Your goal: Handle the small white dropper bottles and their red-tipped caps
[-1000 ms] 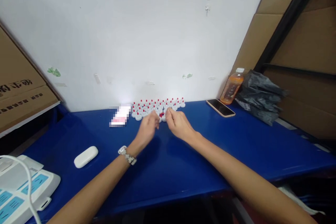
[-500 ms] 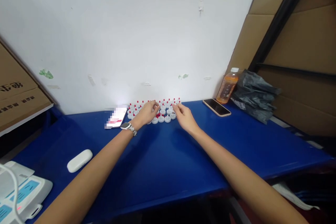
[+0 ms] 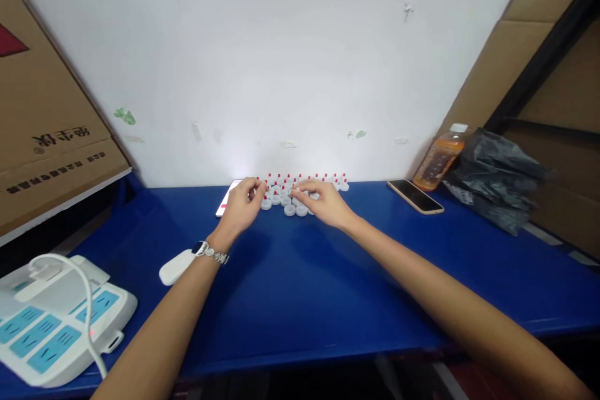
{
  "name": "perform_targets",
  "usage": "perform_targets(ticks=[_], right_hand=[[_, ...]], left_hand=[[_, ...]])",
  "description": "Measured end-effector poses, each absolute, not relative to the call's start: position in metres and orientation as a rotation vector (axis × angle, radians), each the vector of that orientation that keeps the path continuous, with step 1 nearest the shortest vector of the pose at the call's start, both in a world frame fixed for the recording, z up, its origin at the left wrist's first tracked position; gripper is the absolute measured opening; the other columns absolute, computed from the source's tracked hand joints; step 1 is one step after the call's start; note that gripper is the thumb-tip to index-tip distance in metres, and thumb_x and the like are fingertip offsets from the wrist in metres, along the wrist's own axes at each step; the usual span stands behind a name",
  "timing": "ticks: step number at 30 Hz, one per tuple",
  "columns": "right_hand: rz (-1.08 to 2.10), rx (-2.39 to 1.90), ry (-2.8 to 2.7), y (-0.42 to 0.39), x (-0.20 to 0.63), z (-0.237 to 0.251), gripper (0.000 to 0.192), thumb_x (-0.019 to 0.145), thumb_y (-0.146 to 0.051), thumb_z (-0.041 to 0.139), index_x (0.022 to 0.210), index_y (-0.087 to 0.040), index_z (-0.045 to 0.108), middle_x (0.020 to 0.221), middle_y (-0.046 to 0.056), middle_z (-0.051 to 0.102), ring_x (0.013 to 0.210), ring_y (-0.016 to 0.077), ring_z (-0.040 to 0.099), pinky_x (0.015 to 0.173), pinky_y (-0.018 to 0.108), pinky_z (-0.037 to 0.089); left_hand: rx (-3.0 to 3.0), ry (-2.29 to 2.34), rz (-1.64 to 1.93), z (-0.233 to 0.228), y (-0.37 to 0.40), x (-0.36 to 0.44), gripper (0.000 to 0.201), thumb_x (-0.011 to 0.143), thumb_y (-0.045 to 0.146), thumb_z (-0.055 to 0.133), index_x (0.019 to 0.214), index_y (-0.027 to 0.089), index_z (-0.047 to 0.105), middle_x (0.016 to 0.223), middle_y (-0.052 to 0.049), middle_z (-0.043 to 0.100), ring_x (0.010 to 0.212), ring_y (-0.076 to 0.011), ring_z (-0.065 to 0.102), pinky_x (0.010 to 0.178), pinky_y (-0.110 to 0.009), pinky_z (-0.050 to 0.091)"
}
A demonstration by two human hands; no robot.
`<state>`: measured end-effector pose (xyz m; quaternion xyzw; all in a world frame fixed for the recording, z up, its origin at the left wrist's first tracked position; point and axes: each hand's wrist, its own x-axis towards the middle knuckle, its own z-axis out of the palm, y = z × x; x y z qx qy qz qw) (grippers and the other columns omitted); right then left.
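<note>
Head view, one moment. Cluster of small white caps with red tips [image 3: 300, 190] stands in rows at the far edge of the blue surface [image 3: 300, 287], just against the white wall [image 3: 281, 56]. Left hand [image 3: 241, 206] rests palm down at the cluster's left end; its fingers [image 3: 257, 187] are curled over the nearest caps and touch them, but whether a cap is pinched between them cannot be told at this size. Right hand [image 3: 323, 200] lies on the cluster's front middle, fingers [image 3: 300, 189] pointing left and loosely bent over the caps; grip likewise too small to tell. Fingertips of the two hands are near each other, caps between and beneath them; further caps show uncovered behind and to the right of the right hand. Wristwatch [image 3: 210, 252] on the left wrist. White earbud case [image 3: 175, 267] lies just beside the left forearm. A phone [image 3: 228, 197], partly hidden, lies behind the left hand. Second smartphone [image 3: 415, 196] lies well to the right of the caps, with an orange drink bottle [image 3: 439, 157] and a dark plastic bag [image 3: 497, 178] beyond it. White power strip [image 3: 51, 325] at near left; cardboard box [image 3: 42, 112] above it.
</note>
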<state>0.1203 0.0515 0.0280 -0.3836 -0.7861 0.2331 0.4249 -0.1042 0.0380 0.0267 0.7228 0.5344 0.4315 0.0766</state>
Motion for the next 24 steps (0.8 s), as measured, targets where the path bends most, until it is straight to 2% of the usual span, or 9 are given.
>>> perform_targets(ticks=[2, 6, 8, 16, 24], right_hand=[[0.453, -0.983, -2.036, 0.065, 0.103, 0.032, 0.028, 0.087, -0.043, 0.062, 0.085, -0.019, 0.076, 0.089, 0.007, 0.063, 0.089, 0.0195, 0.057, 0.078, 0.030, 0.043], [0.539, -1.021, -2.246, 0.087, 0.078, 0.030, 0.029, 0.089, -0.035, 0.056, 0.076, -0.016, 0.074, 0.064, 0.000, 0.058, 0.062, 0.0130, 0.050, 0.063, 0.026, 0.037], [0.546, -1.044, -2.318, 0.093, 0.072, 0.025, 0.027, 0.087, -0.032, 0.056, 0.074, -0.015, 0.073, 0.060, 0.000, 0.059, 0.058, 0.0121, 0.050, 0.060, 0.026, 0.034], [0.357, -1.079, -2.500, 0.098, 0.067, 0.017, 0.014, 0.082, -0.024, 0.059, 0.078, -0.021, 0.073, 0.071, -0.001, 0.072, 0.071, 0.0160, 0.063, 0.085, 0.033, 0.037], [0.362, -1.164, -2.545, 0.100, 0.061, 0.033, 0.017, 0.079, -0.021, 0.061, 0.087, -0.020, 0.076, 0.082, 0.001, 0.076, 0.080, 0.0171, 0.066, 0.082, 0.029, 0.039]], left_hand=[[2.229, 1.591, 1.272, 0.026, 0.039, -0.107, 0.030, 0.095, 0.041, 0.045, 0.082, 0.019, 0.062, 0.079, -0.002, 0.063, 0.071, -0.0161, 0.054, 0.069, -0.029, 0.042], [2.268, 1.611, 1.256, 0.023, 0.040, -0.115, 0.029, 0.095, 0.039, 0.045, 0.081, 0.019, 0.061, 0.081, -0.003, 0.063, 0.072, -0.0164, 0.054, 0.071, -0.030, 0.042], [2.271, 1.649, 1.271, 0.022, 0.041, -0.119, 0.029, 0.095, 0.038, 0.045, 0.081, 0.019, 0.061, 0.082, -0.003, 0.063, 0.075, -0.0171, 0.054, 0.070, -0.030, 0.042], [2.236, 1.729, 1.238, 0.020, 0.046, -0.127, 0.027, 0.094, 0.039, 0.047, 0.083, 0.020, 0.063, 0.090, -0.004, 0.066, 0.078, -0.0178, 0.057, 0.071, -0.030, 0.042], [2.257, 1.739, 1.262, 0.021, 0.046, -0.135, 0.028, 0.094, 0.039, 0.046, 0.083, 0.019, 0.063, 0.087, -0.004, 0.065, 0.079, -0.0181, 0.058, 0.072, -0.030, 0.042]])
